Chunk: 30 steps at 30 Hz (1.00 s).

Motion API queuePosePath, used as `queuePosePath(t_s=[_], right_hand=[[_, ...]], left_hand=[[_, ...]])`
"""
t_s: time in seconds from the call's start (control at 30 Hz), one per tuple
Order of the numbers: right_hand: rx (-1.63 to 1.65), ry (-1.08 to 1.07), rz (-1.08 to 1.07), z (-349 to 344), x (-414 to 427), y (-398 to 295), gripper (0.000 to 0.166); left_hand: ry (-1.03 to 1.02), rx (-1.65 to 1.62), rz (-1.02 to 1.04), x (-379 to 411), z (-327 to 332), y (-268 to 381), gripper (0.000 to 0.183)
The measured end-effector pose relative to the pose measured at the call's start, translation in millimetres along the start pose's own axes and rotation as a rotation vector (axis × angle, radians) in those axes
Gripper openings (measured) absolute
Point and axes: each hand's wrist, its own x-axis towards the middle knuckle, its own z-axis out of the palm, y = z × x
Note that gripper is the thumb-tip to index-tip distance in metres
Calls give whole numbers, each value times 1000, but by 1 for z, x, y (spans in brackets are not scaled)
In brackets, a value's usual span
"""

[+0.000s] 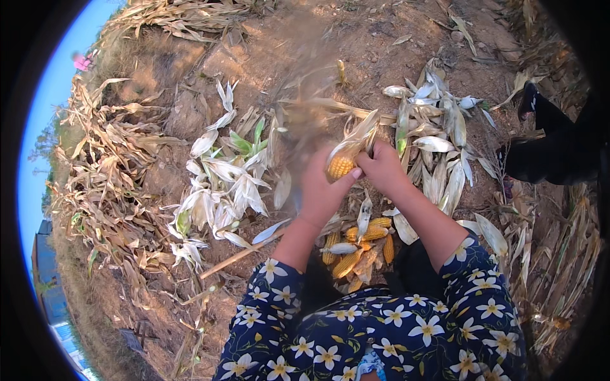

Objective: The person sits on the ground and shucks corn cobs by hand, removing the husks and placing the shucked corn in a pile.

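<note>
An ear of yellow corn [341, 165] is held between both hands, its kernels bare at the near end and dry husk [357, 138] still around the far part. My left hand [324, 183] is wrapped around the ear from the left, thumb across its near end. On the right, my right hand [381, 164] grips the ear's side and husk with bent fingers. Below my hands, close to my body, lies a pile of husked yellow ears [347, 263], with a few greyish, shrivelled ones among them.
Stripped pale husks [228, 185] lie to the left, and another husk heap [441, 138] to the right. Dry corn stalks [114, 181] are piled at far left. A wooden stick [238, 257] rests on the soil. Another person's dark-clad leg [553, 152] is at the right edge.
</note>
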Motion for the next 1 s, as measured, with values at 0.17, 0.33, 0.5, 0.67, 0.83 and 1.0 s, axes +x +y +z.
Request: queuePosePath(t_s=[0.17, 0.33, 0.5, 0.67, 0.83, 1.0], right_hand=[[-205, 29, 58, 1, 7, 20, 28], [341, 55, 314, -8, 13, 39, 30], [716, -115, 223, -14, -4, -19, 26], [755, -81, 195, 1, -16, -28, 30], [634, -62, 131, -18, -11, -16, 28], [686, -18, 126, -24, -11, -7, 27]], left_hand=[[41, -151, 40, -5, 4, 18, 53], [150, -562, -281, 6, -16, -2, 61], [202, -1142, -572, 8, -23, -50, 48], [-3, -1491, -840, -7, 6, -46, 46], [276, -1317, -681, 6, -13, -55, 40], [407, -1305, -499, 20, -56, -59, 36]])
